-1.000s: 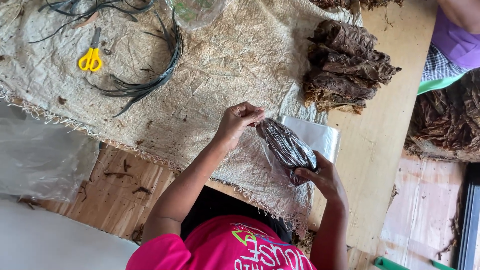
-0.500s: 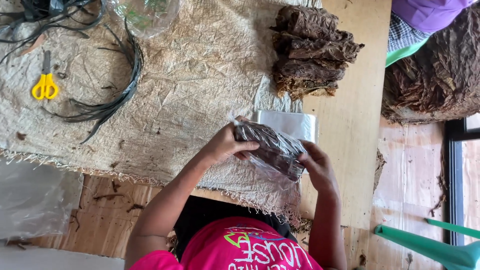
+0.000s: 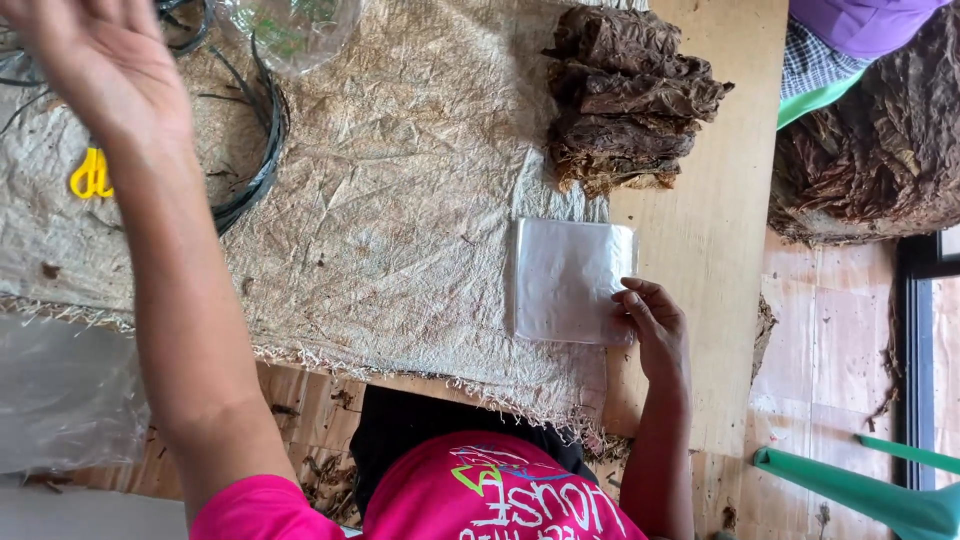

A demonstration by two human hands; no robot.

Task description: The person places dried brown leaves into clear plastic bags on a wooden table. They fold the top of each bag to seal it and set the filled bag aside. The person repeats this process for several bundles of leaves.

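— How does the plastic bag (image 3: 568,282) lie?
— Flat on the cloth (image 3: 400,210) at the desk (image 3: 715,230) edge, nearly square, so no clear long axis; just below the leaf pile (image 3: 625,95).
— Anything hard to make out?
— The scissors (image 3: 90,175) are half hidden behind the arm.
— The hands?
— Right hand (image 3: 655,325) rests open fingers on the bag's edge; left hand (image 3: 95,60) is raised, spread, empty.

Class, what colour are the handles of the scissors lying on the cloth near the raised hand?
Yellow; the scissors show only partly behind the arm, head view.
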